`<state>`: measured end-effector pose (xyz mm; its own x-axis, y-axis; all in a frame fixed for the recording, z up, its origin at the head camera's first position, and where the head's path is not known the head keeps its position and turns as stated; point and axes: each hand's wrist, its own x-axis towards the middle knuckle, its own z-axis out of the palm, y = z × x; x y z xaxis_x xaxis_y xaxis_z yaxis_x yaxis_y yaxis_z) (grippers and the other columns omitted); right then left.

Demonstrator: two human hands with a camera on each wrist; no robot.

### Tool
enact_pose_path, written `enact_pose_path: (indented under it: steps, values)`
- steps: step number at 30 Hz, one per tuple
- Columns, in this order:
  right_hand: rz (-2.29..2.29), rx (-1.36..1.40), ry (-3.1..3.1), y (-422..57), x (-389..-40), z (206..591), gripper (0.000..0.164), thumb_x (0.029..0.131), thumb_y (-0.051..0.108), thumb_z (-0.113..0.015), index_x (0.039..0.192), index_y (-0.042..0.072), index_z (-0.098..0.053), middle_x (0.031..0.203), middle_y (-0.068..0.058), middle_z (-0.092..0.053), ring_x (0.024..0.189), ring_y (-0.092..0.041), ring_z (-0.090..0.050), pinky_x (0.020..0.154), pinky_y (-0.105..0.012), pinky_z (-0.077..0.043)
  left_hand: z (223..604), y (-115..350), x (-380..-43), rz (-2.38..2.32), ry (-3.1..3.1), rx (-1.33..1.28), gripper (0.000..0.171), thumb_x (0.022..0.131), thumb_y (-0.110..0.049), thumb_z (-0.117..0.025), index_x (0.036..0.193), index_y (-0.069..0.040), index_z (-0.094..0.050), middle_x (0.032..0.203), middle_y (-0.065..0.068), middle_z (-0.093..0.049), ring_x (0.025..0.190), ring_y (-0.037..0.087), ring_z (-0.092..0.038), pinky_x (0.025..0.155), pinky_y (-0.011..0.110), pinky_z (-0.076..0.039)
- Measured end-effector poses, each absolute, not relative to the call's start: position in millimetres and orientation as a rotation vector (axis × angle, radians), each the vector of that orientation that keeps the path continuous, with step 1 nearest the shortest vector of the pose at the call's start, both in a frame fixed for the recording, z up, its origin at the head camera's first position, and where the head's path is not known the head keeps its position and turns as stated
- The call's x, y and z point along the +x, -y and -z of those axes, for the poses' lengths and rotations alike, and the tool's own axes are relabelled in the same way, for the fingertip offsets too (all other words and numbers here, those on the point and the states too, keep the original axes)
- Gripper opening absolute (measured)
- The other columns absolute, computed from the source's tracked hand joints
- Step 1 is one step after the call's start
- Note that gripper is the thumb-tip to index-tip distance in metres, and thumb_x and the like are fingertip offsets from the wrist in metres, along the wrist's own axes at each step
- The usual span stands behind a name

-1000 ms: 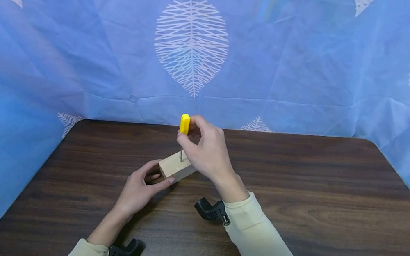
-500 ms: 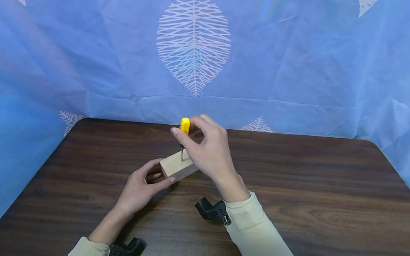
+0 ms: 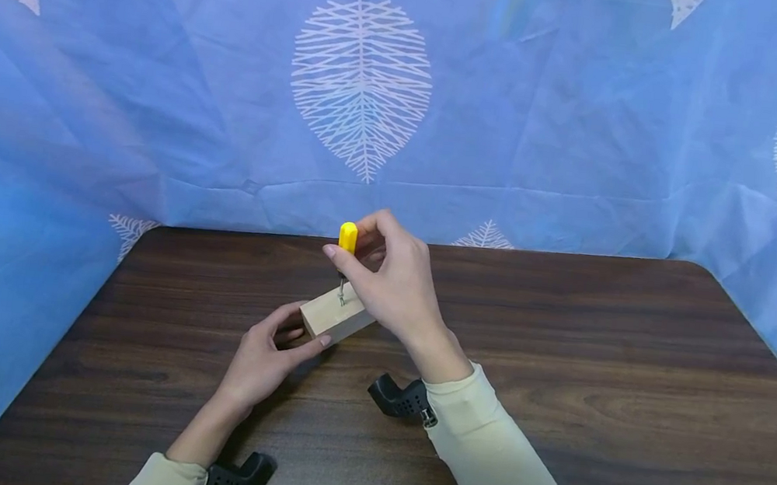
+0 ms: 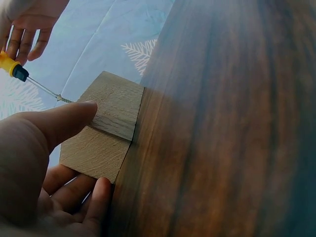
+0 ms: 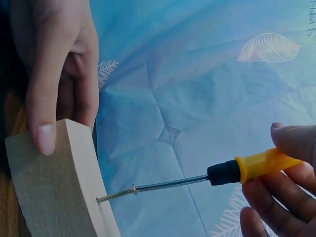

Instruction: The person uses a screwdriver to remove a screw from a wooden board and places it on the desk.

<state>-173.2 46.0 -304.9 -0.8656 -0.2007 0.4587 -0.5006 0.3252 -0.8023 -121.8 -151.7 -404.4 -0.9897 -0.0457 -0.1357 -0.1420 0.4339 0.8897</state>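
A pale wooden block [image 3: 336, 318] lies on the dark table, its near end gripped by my left hand [image 3: 263, 363] with the thumb along one side and fingers opposite. A screw [image 5: 115, 196] stands in its top face, part of the threaded shank showing above the wood. The tip of a yellow-handled screwdriver [image 5: 256, 166] meets the screw head, shaft in line with it. My right hand [image 3: 399, 282] holds the handle between thumb and fingers, seen in the right wrist view. From the head view, that hand covers the block's far end.
The brown wood-grain table [image 3: 591, 402] spreads around both hands. Behind its far edge hangs a blue cloth [image 3: 548, 117] with white leaf prints. Black wrist-worn devices [image 3: 398, 397] sit at both cuffs.
My right thumb has shifted leftward across the screwdriver handle, and the fingers have moved around it. The left hand and the block stay in place.
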Motion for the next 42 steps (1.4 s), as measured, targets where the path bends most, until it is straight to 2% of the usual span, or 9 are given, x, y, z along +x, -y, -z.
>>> enact_pose_path:
  steps: [5, 9, 15, 23, 30, 37, 42]
  values:
    - [-1.561, 0.680, 2.289, -44.1, -171.9, 304.6, 0.016, 0.098, 0.019, -0.082, 0.107, 0.012, -0.072, 0.097, -0.001, -0.079, 0.082, -0.011, -0.074, 0.078, -0.032, -0.064, 404.8, 153.3, -121.7, -1.600, -2.590, -0.176, 0.060, 0.095, -0.039, -0.084, 0.150, -0.031, -0.060, 0.153, 0.006, -0.061, 0.140, 0.034, -0.062, 0.109, 0.056, -0.056]
    - [-1.551, 0.698, 2.279, -42.3, -172.4, 304.0, 0.015, 0.098, 0.018, -0.080, 0.110, 0.010, -0.074, 0.099, -0.002, -0.079, 0.085, -0.012, -0.074, 0.081, -0.031, -0.064, 404.4, 153.8, -120.9, -1.605, -2.590, -0.177, 0.061, 0.095, -0.040, -0.084, 0.151, -0.031, -0.059, 0.153, 0.006, -0.061, 0.140, 0.034, -0.062, 0.109, 0.056, -0.056]
    - [-1.538, 0.706, 2.275, -41.4, -172.4, 303.5, 0.017, 0.099, 0.018, -0.078, 0.113, 0.009, -0.074, 0.101, -0.004, -0.079, 0.091, -0.015, -0.074, 0.088, -0.039, -0.065, 403.2, 154.6, -119.5, -1.615, -2.590, -0.171, 0.060, 0.096, -0.040, -0.083, 0.150, -0.031, -0.060, 0.153, 0.005, -0.061, 0.141, 0.034, -0.062, 0.110, 0.057, -0.055]
    - [-1.525, 0.706, 2.295, -40.6, -171.8, 303.9, 0.021, 0.098, 0.020, -0.081, 0.115, 0.012, -0.074, 0.101, -0.001, -0.081, 0.089, -0.015, -0.077, 0.080, -0.038, -0.063, 401.2, 155.8, -117.5, -1.614, -2.602, -0.148, 0.062, 0.096, -0.041, -0.083, 0.152, -0.029, -0.059, 0.154, 0.009, -0.060, 0.141, 0.036, -0.061, 0.108, 0.057, -0.056]
    - [-1.539, 0.737, 2.273, -39.1, -172.8, 304.1, 0.020, 0.098, 0.019, -0.081, 0.114, 0.011, -0.072, 0.100, -0.003, -0.082, 0.089, -0.016, -0.077, 0.082, -0.044, -0.064, 400.0, 156.5, -116.6, -1.619, -2.603, -0.162, 0.062, 0.096, -0.041, -0.083, 0.152, -0.029, -0.059, 0.155, 0.009, -0.059, 0.142, 0.037, -0.061, 0.109, 0.058, -0.056]
    - [-1.561, 0.724, 2.301, -40.7, -171.0, 306.5, 0.019, 0.098, 0.020, -0.081, 0.114, 0.012, -0.073, 0.101, -0.001, -0.081, 0.090, -0.014, -0.076, 0.082, -0.039, -0.063, 402.6, 155.4, -116.6, -1.606, -2.595, -0.170, 0.064, 0.095, -0.042, -0.084, 0.153, -0.029, -0.059, 0.154, 0.009, -0.060, 0.141, 0.036, -0.061, 0.108, 0.056, -0.056]
    - [-1.559, 0.720, 2.310, -41.9, -171.7, 305.7, 0.020, 0.099, 0.020, -0.080, 0.116, 0.012, -0.074, 0.102, -0.001, -0.081, 0.091, -0.015, -0.077, 0.083, -0.040, -0.063, 402.5, 153.9, -118.7, -1.618, -2.597, -0.172, 0.064, 0.095, -0.041, -0.084, 0.152, -0.029, -0.059, 0.154, 0.008, -0.061, 0.140, 0.035, -0.062, 0.107, 0.057, -0.057]
